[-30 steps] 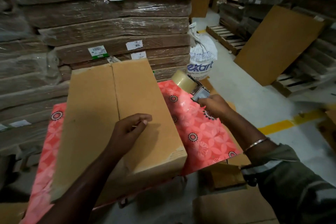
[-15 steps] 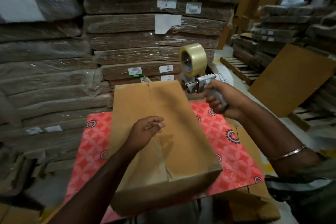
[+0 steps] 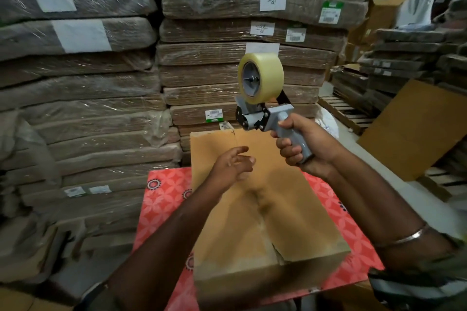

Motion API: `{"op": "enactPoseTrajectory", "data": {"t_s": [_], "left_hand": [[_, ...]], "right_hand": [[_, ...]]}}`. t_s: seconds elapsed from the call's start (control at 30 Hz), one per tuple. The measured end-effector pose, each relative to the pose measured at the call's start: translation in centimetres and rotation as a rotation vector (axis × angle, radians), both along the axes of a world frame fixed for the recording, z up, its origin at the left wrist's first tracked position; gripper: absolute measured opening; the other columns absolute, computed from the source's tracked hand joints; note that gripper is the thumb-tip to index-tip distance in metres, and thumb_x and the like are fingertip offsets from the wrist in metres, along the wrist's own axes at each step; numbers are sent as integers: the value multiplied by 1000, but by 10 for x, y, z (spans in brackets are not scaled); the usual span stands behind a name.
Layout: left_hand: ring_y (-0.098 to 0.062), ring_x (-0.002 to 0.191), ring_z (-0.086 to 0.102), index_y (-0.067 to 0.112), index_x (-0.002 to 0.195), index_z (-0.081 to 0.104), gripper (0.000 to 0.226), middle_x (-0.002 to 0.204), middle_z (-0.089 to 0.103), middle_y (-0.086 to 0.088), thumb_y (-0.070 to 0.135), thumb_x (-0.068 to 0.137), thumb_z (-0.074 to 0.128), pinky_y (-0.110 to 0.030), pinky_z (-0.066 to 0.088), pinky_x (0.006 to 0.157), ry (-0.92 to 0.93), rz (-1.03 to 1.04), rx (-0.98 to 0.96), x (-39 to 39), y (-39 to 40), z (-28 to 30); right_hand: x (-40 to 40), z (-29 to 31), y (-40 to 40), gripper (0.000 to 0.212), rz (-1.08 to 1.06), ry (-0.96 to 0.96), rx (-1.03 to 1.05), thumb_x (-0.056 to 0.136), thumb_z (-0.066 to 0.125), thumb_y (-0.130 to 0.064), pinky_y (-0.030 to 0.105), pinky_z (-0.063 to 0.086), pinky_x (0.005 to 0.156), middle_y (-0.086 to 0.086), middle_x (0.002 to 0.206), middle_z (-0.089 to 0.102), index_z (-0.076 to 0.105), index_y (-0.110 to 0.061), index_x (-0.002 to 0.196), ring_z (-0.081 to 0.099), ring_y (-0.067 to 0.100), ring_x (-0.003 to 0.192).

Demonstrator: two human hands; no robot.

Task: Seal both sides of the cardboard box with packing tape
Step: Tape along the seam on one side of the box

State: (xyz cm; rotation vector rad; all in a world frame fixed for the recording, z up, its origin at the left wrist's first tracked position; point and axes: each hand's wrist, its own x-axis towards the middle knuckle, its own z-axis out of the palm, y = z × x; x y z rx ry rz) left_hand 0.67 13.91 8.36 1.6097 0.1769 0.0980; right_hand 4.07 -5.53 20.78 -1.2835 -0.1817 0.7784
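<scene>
Cardboard box (image 3: pixel 262 209) is seen lying on a table (image 3: pixel 161 199) covered in a red patterned cloth, its top flaps closed along a centre seam. A grey tape dispenser (image 3: pixel 262 108) with a clear roll is gripped by the right hand (image 3: pixel 300 146) above the box's far end. The left hand (image 3: pixel 232 166) is held over the box, fingers loosely spread, nothing held. Wrapped cardboard stacks (image 3: pixel 240 58) are seen behind.

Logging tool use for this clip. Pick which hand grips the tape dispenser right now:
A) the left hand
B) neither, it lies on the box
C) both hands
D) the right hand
D: the right hand is curled round the tape dispenser handle, raised above the cardboard box; the left hand holds nothing.
</scene>
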Motion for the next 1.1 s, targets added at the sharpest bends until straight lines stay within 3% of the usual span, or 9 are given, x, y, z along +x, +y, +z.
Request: {"op": "enactPoseTrajectory", "data": {"t_s": [0.07,0.17,0.33,0.47,0.63,0.77,0.87,1.0,1.1], "left_hand": [[-19,100,75,17,133,65,36,114,79,-3,36,104,59,-29,55,76,77,51,-175,4,-1,5],[-20,91,72,11,122,71,46,109,80,-8,46,108,46,-31,54,74,185,81,-443,12,2,8],[-17,87,72,12,124,69,46,108,79,-10,49,105,50,-28,54,70,216,0,-496,27,-1,17],[-20,97,74,14,133,65,32,118,77,-12,24,107,51,-29,57,78,127,-52,-509,38,-1,16],[-23,114,72,15,134,65,48,125,75,-9,-9,92,62,-31,56,92,-32,-103,-224,48,-6,10],[-17,101,74,11,129,69,41,117,77,-9,6,90,77,-25,58,82,-180,-39,53,59,-10,11],[-10,82,71,1,114,75,25,104,77,-18,4,89,78,-20,54,71,-300,77,170,71,-7,12],[-15,76,68,13,91,82,5,83,77,-6,11,88,78,-31,54,72,-390,102,317,90,12,5],[-19,78,69,14,86,81,18,81,77,-6,31,83,76,-31,54,73,-400,123,360,104,28,3]], "right_hand": [[-3,1,4,22,4,-5,10,94,52,-30,14,23,36,-4,65,40,53,-10,102,33,3,39],[-3,1,3,22,26,-16,19,93,53,-30,14,23,36,-4,66,39,52,-10,103,33,3,40],[10,0,-8,23,68,-19,22,92,52,-29,14,24,34,-3,65,39,52,-9,103,33,3,39],[21,0,-17,21,87,-10,29,93,51,-29,15,23,35,-3,65,39,53,-10,101,32,3,38],[39,0,-27,18,93,-9,43,94,50,-28,14,22,35,-3,65,37,52,-11,99,32,3,39],[49,-3,-30,19,97,-1,66,92,53,-28,15,24,34,-3,65,39,52,-10,100,33,4,39],[54,-5,-27,21,103,-5,64,92,53,-28,15,25,33,-3,64,39,51,-10,101,33,4,39],[59,-4,-19,21,95,-7,48,92,53,-28,15,24,34,-3,64,39,51,-10,102,33,4,39],[65,-5,-9,19,81,21,44,92,53,-28,15,22,35,-3,64,39,52,-10,97,32,3,39]]}}
